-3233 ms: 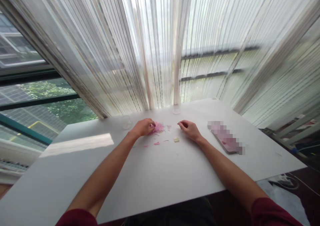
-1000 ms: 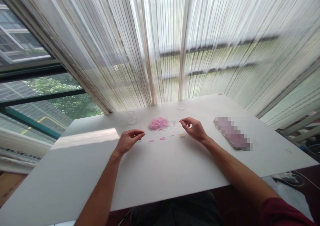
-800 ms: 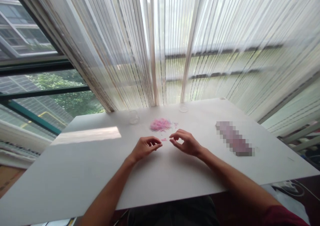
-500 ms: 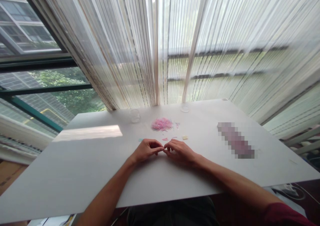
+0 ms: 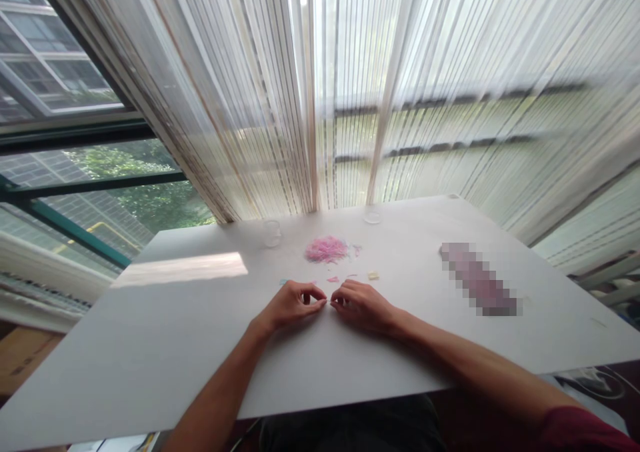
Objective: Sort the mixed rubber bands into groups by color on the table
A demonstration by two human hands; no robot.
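Observation:
My left hand [image 5: 293, 303] and my right hand [image 5: 364, 307] meet over the near middle of the white table [image 5: 185, 352]. Thumb and fingers are pinched on each, the fingertips a small gap apart. A tiny pale sliver seems to show between them; what it is I cannot make out. Just beyond my fingers lie a small pink piece [image 5: 333, 279], a yellow piece [image 5: 373, 275] and a teal piece [image 5: 283, 281], the last partly behind my left hand. Farther back is a loose heap of thin pink and pastel strips [image 5: 327, 249].
A clear jar [image 5: 272, 233] stands behind and left of the heap. Its far right holds a clear round lid [image 5: 373, 218]. A blurred-out dark pinkish object [image 5: 477, 279] lies on the right. Sheer curtains [image 5: 345, 92] hang along the table's back edge.
My fingertips have drawn slightly apart, so a narrow gap now shows between the two hands. Otherwise the view has only shifted a little; the things on the table lie as before.

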